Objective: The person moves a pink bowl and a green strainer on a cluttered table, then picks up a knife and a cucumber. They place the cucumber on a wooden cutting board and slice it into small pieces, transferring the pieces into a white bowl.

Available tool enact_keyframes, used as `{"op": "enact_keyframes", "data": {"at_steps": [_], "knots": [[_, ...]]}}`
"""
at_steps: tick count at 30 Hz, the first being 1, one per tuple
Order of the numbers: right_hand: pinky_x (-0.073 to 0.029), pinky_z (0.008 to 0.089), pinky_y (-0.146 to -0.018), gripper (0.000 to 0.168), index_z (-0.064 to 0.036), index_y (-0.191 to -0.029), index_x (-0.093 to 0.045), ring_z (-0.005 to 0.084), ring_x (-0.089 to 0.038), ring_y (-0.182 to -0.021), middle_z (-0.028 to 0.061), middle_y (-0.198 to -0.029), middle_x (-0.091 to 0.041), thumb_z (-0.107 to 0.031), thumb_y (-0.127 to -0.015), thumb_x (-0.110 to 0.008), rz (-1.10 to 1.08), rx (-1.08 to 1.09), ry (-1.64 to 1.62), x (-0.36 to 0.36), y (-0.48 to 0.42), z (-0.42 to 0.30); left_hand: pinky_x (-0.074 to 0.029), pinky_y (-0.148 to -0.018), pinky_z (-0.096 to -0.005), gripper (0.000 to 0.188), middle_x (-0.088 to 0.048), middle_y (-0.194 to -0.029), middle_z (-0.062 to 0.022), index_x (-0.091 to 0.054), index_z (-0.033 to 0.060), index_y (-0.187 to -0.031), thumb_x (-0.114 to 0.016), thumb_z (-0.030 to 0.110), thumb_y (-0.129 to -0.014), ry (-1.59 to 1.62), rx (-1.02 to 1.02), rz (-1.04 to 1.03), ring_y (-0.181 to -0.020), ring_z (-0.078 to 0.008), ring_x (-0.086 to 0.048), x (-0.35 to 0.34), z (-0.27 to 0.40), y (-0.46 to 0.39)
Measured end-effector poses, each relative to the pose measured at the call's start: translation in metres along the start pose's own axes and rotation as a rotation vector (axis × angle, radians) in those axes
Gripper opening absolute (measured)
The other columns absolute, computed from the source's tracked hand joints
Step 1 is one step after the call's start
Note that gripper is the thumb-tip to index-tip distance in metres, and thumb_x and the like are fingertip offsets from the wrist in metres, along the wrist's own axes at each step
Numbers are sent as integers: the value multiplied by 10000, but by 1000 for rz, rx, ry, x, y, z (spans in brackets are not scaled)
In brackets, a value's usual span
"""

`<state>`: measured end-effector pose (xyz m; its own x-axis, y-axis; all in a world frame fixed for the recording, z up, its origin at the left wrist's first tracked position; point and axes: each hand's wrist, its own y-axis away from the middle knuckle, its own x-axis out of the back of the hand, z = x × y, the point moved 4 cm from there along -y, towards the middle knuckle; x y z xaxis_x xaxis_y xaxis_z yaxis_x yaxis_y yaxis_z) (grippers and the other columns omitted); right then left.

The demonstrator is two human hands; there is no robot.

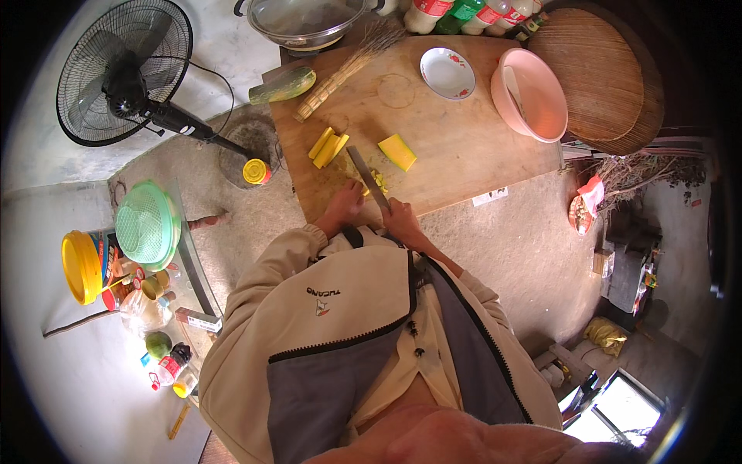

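My right hand (401,219) grips a kitchen knife (367,176) by its handle, the blade pointing away over the wooden board (464,151). Beside the blade, my left hand (349,198) has its fingers bent on yellow flesh that they mostly hide. Small cut yellow pieces (379,181) lie by the blade's right side. Several long yellow squash strips (328,148) rest left of the knife tip, and a thick squash slab with green rind (397,152) lies to the right. A larger green squash piece (283,86) sits at the board's far left corner.
A straw whisk (342,75), a floral plate (447,73) and a pink basin (536,95) stand on the board's far part. Behind are a lidded pan (304,20) and plastic bottles (429,13). A fan (127,87) is at left, near a glass table with a green colander (146,225).
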<state>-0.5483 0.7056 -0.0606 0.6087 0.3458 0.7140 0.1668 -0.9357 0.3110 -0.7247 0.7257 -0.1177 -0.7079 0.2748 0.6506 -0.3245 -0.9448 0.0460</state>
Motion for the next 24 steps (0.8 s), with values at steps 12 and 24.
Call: {"op": "enact_keyframes", "data": {"at_steps": [12,24], "knots": [[-476,593,-697,239,17,-889,-567,507,-612,-807,303,-818,-629,-222,-905,-569,-65,-92,129,-13,-1,0,-513,-700,-510,232,-534,-1040,-216,-538,30,-1053,-572,153,-860,-35,-6,-4,-828,-427,-610,2,2,1],[-500,554,-706,278,63,-870,-579,493,-617,-762,315,-785,-624,-212,-892,-551,-64,-63,-39,-18,-9,26,-506,-729,-505,206,-546,-1070,-242,-550,14,-1028,-548,134,-860,7,16,-26,-884,-443,-595,7,10,-1]]}}
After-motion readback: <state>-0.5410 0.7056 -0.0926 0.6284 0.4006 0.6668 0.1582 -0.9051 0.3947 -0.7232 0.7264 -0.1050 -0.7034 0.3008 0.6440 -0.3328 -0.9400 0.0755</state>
